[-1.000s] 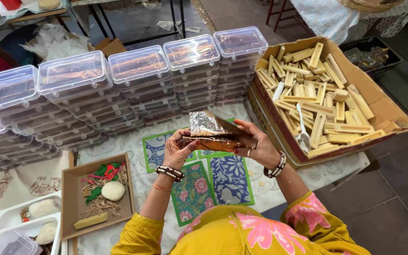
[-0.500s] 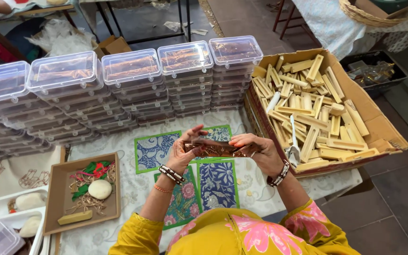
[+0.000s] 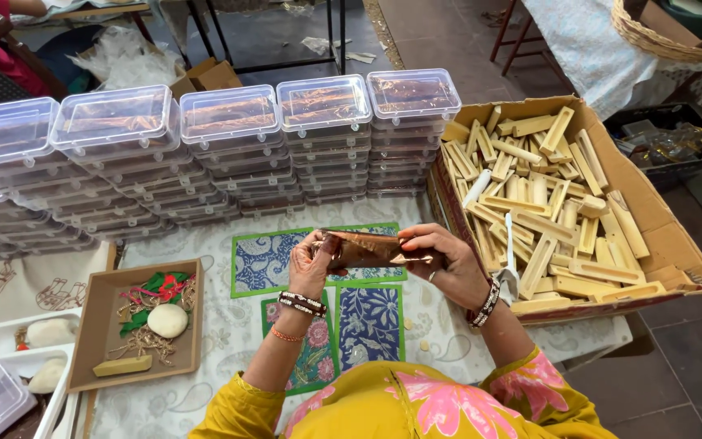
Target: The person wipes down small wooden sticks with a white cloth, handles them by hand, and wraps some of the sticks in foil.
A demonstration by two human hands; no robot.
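Both my hands hold one flat brown shiny packet [image 3: 367,248] level above the table. My left hand [image 3: 314,267] pinches its left end and my right hand [image 3: 440,260] grips its right end. Bangles sit on both wrists. Under the packet lie patterned cards [image 3: 266,260] with green edges, blue and pink floral prints, on a pale printed cloth [image 3: 205,349].
Stacks of clear lidded plastic boxes [image 3: 229,134] line the far side of the table. A large cardboard box of pale wooden sticks [image 3: 554,211] stands to the right. An open brown tray [image 3: 136,325] with a white round piece and ribbons sits at left, white containers [image 3: 10,382] beside it.
My hands have lowered the packet a little and turned it flatter, both ends now gripped. The view has shifted slightly.
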